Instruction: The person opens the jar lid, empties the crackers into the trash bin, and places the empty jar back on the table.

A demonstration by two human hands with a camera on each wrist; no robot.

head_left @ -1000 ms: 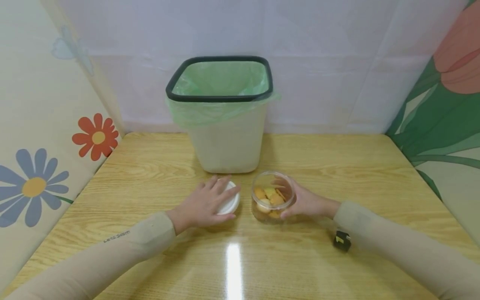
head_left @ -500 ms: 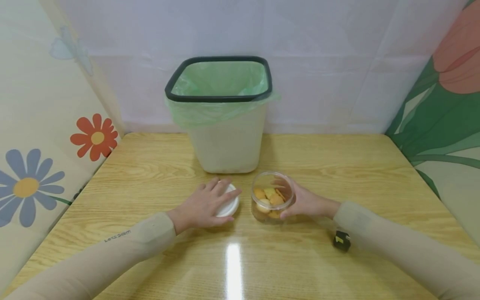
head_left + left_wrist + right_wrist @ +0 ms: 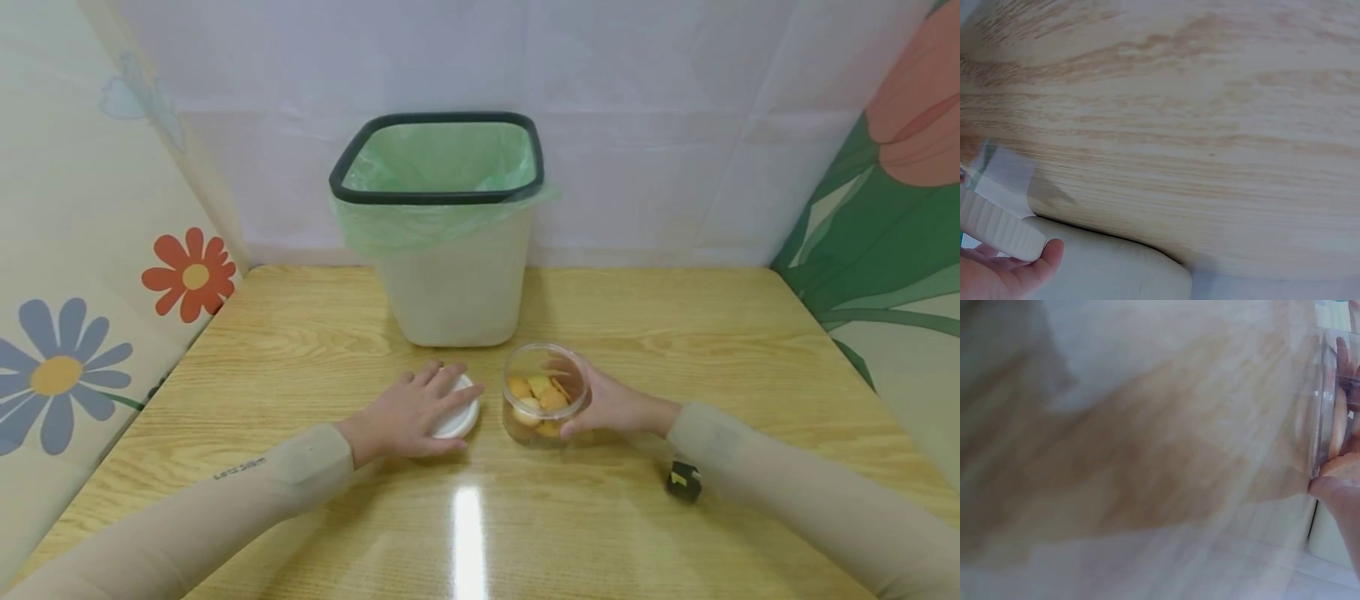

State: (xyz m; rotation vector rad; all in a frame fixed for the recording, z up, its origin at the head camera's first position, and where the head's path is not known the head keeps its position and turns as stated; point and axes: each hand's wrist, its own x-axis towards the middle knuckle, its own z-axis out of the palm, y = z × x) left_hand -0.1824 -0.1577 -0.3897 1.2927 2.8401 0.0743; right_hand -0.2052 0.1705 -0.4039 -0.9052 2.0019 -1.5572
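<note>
Two hands, two parts in the head view. Left hand (image 3: 412,412) comes down over the lid (image 3: 459,422), fingers spread across the top, thumb at the near side; probably so one hand controls the whole disc. Lid is just left of the jar (image 3: 525,429), small gap, not touching. Right hand (image 3: 611,400) wraps the jar's right side, thumb near, fingers visible through the far wall; likely to steady it. Jar is upright on the table (image 3: 675,333), mouth up and uncovered, which keeps the crackers (image 3: 553,398) in. Bin (image 3: 457,292) with green liner (image 3: 450,225) stands behind both, presumably set back to leave working room.

Left wrist view: fingers hooked at the lid's ribbed rim, so a grip, not a flat rest. Can't tell if the lid touches wood.

Right wrist view: jar cut off at frame right, thumb against it; remaining fingers only partly visible.
</note>
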